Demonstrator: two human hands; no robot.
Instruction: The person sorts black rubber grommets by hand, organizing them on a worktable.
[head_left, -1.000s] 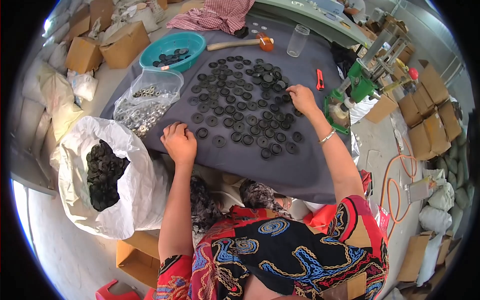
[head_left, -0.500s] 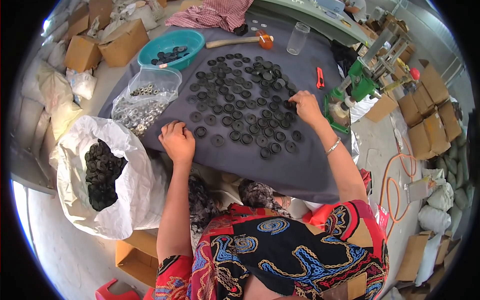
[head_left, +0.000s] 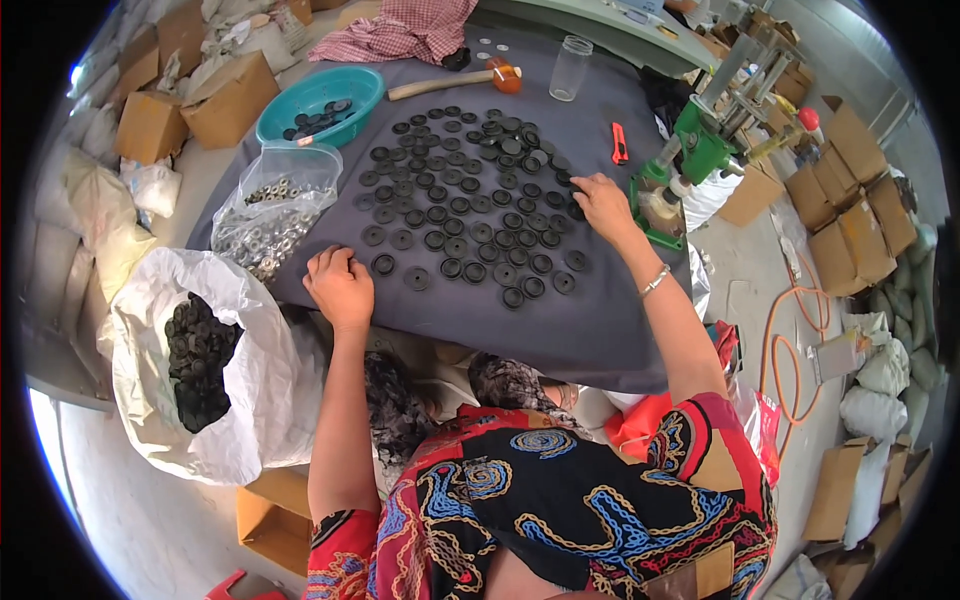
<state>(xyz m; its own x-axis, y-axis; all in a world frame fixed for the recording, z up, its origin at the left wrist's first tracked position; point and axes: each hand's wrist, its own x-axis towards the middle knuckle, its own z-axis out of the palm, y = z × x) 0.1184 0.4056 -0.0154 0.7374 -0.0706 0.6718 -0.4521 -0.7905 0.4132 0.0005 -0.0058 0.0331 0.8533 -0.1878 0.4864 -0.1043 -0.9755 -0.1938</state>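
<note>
Already many black discs [head_left: 470,210] lie spread in rough rows over the grey cloth [head_left: 560,320], filling its middle and far part; the near strip of cloth is bare, and a white sack [head_left: 250,400] at the near left holds plenty more discs, so the laying-out looks well along but not finished. The left hand [head_left: 340,285] rests on the cloth's near left edge, fingers curled in loosely; whether it holds a disc I cannot tell. The right hand [head_left: 603,203] lies fairly flat, fingers touching discs at the right edge of the spread.
</note>
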